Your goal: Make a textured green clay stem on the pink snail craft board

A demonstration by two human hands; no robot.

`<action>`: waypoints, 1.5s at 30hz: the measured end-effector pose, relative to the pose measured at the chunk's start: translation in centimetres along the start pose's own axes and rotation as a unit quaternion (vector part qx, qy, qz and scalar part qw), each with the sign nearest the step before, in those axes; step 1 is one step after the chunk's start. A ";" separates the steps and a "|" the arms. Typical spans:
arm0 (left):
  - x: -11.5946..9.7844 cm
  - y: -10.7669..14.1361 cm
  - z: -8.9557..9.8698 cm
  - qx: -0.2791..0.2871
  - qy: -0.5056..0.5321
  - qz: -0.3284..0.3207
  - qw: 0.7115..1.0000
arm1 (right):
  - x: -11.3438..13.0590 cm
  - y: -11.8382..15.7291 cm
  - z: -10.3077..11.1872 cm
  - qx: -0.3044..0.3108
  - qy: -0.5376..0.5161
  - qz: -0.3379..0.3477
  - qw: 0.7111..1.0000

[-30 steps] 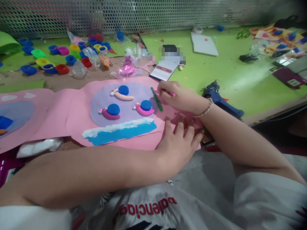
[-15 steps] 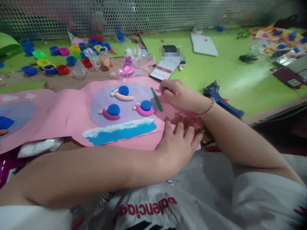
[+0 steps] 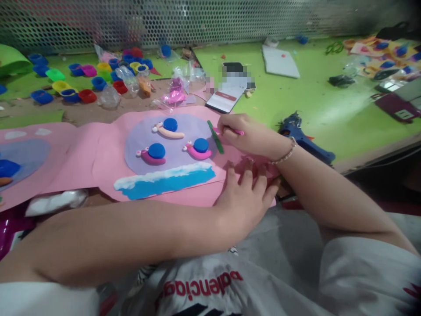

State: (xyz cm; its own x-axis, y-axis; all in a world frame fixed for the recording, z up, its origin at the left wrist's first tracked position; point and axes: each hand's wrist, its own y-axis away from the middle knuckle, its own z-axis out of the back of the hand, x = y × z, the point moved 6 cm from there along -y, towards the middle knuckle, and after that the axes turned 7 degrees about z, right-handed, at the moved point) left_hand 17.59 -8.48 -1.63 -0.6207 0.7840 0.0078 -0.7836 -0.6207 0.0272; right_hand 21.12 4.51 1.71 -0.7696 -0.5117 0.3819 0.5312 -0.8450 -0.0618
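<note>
My right hand (image 3: 242,134) is closed around a slim pink modelling tool (image 3: 241,132), its tip by a thin green clay strip (image 3: 215,137). The strip lies at the right edge of a purple oval (image 3: 141,134) on a pink sheet (image 3: 112,145). Fingers spread, my left hand (image 3: 245,197) rests flat on the sheet's lower right part. Three clay snails with blue bottle-cap shells sit on the oval: a peach one (image 3: 174,133), a dark pink one (image 3: 154,159) and a bright pink one (image 3: 200,153). Below them runs a blue and white clay band (image 3: 164,181).
A phone (image 3: 226,97) lies just beyond the sheet. To the right is a blue glue gun (image 3: 305,140). Several coloured caps (image 3: 87,95) and plastic wrappers (image 3: 176,97) cover the back left. A white board (image 3: 281,61) lies farther back, before a perforated metal screen (image 3: 210,22).
My right hand has shifted very slightly downward with the pink tool, close to the green strip. My left hand stays in place on the sheet.
</note>
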 end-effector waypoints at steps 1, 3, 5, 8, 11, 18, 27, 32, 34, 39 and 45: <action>0.0 0.0 0.0 -0.002 0.000 0.000 1.000 | 0.1 0.0 -0.1 0.002 0.002 0.005 1.000; 0.0 0.0 -0.2 -0.006 0.001 0.000 1.000 | 0.3 0.1 -0.2 0.004 0.007 0.018 1.000; 0.0 0.0 -0.2 -0.014 0.003 0.003 1.000 | 0.6 0.1 -0.3 0.006 0.014 0.034 0.999; -0.1 -0.1 -0.2 -0.026 0.005 0.007 1.000 | 0.9 0.0 -0.6 0.024 0.025 0.057 0.998; 0.0 -0.1 -0.3 -0.029 0.003 0.012 1.000 | 0.9 0.0 -0.9 0.034 0.032 0.061 0.997; 0.0 0.0 -0.1 -0.024 0.001 0.009 1.000 | 0.2 0.1 -0.4 -0.015 0.025 0.026 0.999; -0.1 -0.1 -0.1 -0.028 0.004 0.010 1.000 | 0.2 0.0 -0.5 -0.012 0.023 0.030 0.999; -0.2 0.0 -0.1 -0.028 -0.003 0.009 1.000 | 0.2 -0.1 -0.6 -0.012 0.020 0.032 0.999; -0.1 0.0 -0.2 -0.026 -0.004 0.010 1.000 | 0.3 -0.1 -0.6 -0.012 0.020 0.034 0.999; 0.0 0.0 -0.2 -0.024 0.006 0.008 1.000 | 0.6 0.0 -0.6 0.007 0.024 0.044 0.999; 0.0 0.0 -0.2 -0.024 -0.002 0.009 1.000 | 1.2 0.0 -0.8 0.046 0.040 0.057 0.997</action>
State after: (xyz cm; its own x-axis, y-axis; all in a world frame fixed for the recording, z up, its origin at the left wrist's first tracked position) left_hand 17.58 -8.52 -1.82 -0.6351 0.7724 0.0128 -0.7724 -0.6347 -0.0217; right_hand 19.96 3.76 1.39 -0.7262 -0.6171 0.3029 0.6442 -0.7647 -0.0136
